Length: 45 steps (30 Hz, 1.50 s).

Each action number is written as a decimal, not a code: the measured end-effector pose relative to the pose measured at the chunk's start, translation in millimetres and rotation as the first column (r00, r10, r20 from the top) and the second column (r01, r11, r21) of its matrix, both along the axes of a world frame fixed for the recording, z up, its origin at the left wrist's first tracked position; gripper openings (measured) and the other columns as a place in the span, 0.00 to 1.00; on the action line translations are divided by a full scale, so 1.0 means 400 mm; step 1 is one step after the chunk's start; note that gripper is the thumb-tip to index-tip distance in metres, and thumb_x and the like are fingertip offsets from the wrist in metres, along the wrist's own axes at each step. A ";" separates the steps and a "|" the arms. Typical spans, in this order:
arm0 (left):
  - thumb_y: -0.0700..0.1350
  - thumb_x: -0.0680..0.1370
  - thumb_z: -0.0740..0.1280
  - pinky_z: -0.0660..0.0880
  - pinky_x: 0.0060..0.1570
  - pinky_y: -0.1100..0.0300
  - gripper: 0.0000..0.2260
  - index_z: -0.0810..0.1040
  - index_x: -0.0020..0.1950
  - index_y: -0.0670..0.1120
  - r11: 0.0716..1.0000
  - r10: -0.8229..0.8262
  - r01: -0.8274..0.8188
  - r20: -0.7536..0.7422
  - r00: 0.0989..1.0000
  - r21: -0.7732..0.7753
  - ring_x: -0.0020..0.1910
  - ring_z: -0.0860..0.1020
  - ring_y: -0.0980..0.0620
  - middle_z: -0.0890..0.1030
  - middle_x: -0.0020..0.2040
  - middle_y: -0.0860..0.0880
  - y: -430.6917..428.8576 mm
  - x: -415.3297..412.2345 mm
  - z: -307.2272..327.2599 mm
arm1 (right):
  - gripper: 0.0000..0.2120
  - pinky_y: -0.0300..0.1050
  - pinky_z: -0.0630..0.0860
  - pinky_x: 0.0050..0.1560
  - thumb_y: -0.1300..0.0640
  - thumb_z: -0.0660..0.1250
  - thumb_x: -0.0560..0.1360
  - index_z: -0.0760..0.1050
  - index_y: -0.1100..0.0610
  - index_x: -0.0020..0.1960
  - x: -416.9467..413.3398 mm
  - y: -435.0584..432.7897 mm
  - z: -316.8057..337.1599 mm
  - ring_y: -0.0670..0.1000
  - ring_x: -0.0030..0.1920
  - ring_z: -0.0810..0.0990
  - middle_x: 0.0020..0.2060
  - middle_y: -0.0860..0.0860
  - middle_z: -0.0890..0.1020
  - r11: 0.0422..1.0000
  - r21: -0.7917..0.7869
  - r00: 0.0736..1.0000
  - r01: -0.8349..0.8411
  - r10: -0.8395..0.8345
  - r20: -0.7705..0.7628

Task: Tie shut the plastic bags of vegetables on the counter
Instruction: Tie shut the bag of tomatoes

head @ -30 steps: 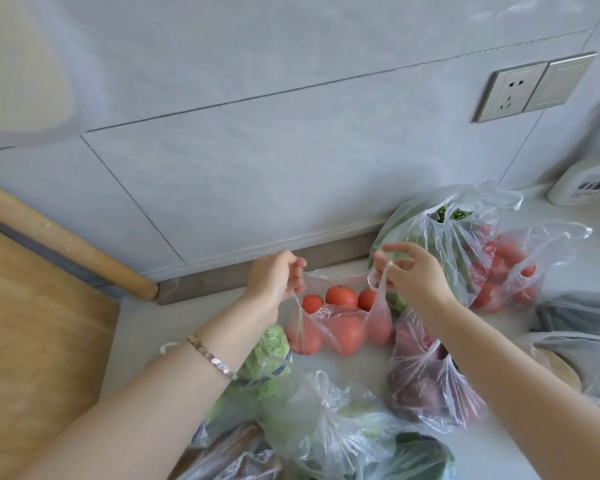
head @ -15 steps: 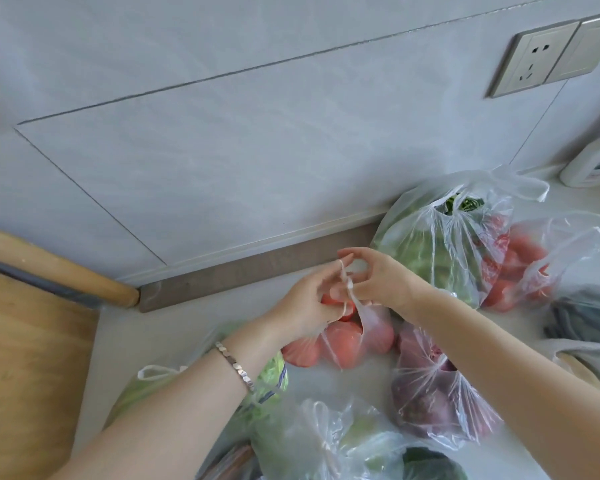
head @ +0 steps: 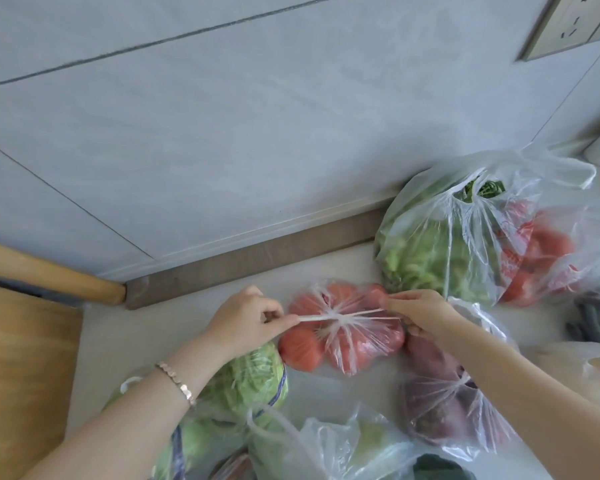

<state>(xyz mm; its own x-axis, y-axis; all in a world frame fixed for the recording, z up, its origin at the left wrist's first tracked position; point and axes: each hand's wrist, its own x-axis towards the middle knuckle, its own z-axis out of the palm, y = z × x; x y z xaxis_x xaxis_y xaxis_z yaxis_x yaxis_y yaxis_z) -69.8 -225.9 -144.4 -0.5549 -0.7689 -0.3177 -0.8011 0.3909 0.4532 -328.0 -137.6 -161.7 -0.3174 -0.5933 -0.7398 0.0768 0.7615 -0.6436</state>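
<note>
Left hand (head: 246,320): thumb and curled fingers pinch the left strip (head: 310,318) of the tomato bag (head: 347,344), at 9 o'clock from the knot (head: 340,319). Right hand (head: 420,313): fingertips pinch the right strip (head: 373,311), at 3 o'clock from the knot. Both strips are drawn taut and nearly level, and they meet at the knot above the middle of the bag. Creases in the clear film fan out from the knot over the red tomatoes inside.

The tomato bag lies on the pale counter (head: 174,327), near the foot of the tiled wall (head: 257,133). A bracelet (head: 177,382) circles the left wrist.

Around the tomato bag:
- At 7 o'clock, under the left forearm, is a cabbage bag (head: 257,375).
- At 5 o'clock is a knotted bag of purple produce (head: 440,407).
- At 1 o'clock is a large bag of green vegetables (head: 426,258), its mouth gathered but gaping.
- Behind that, at 2 o'clock, is a bag of red produce (head: 544,251).
- At 6 o'clock is another clear bag (head: 347,441) with pale green contents.
- At 9 o'clock, well apart, a rolling pin (head: 49,275) lies above a wooden board (head: 21,375).
</note>
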 end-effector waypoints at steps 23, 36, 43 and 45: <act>0.40 0.70 0.73 0.61 0.25 0.70 0.20 0.66 0.24 0.45 0.895 0.313 -0.163 -0.323 0.893 0.416 0.20 0.64 0.61 0.64 0.19 0.56 0.067 -0.211 0.020 | 0.13 0.48 0.77 0.44 0.72 0.62 0.73 0.72 0.55 0.44 0.110 -0.036 0.116 0.52 0.35 0.80 0.26 0.49 0.79 0.725 -0.582 0.929 0.368 -0.257 0.268; 0.40 0.73 0.70 0.73 0.46 0.62 0.06 0.82 0.45 0.38 0.844 0.523 -0.358 -0.462 0.717 0.400 0.41 0.77 0.52 0.80 0.44 0.44 0.060 -0.233 0.000 | 0.13 0.26 0.68 0.27 0.64 0.65 0.74 0.78 0.54 0.56 0.071 -0.012 0.045 0.37 0.26 0.73 0.30 0.40 0.79 0.890 -0.382 0.952 -0.249 0.152 -0.267; 0.42 0.74 0.69 0.73 0.38 0.65 0.05 0.82 0.42 0.42 0.842 0.525 -0.352 -0.472 0.708 0.409 0.30 0.73 0.61 0.79 0.31 0.54 0.059 -0.226 0.005 | 0.08 0.29 0.60 0.22 0.61 0.62 0.77 0.79 0.60 0.43 0.145 -0.024 0.011 0.41 0.18 0.65 0.17 0.43 0.70 0.841 -0.467 0.961 -0.272 0.215 -0.172; 0.43 0.78 0.64 0.69 0.30 0.69 0.08 0.80 0.41 0.44 0.836 0.529 -0.347 -0.460 0.713 0.425 0.22 0.69 0.62 0.75 0.22 0.56 0.059 -0.214 0.011 | 0.11 0.30 0.61 0.21 0.61 0.61 0.77 0.78 0.61 0.40 0.142 -0.021 0.000 0.41 0.17 0.64 0.22 0.47 0.71 0.895 -0.446 0.995 -0.032 0.073 0.074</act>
<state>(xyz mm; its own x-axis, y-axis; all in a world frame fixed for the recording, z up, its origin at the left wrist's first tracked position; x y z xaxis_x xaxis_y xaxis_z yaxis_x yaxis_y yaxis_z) -155.5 -202.4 -139.8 -0.3222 -0.8913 -0.3189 -0.4305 -0.1621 0.8879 -271.1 -146.0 -161.8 -0.2230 -0.8802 -0.4190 0.1156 0.4029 -0.9079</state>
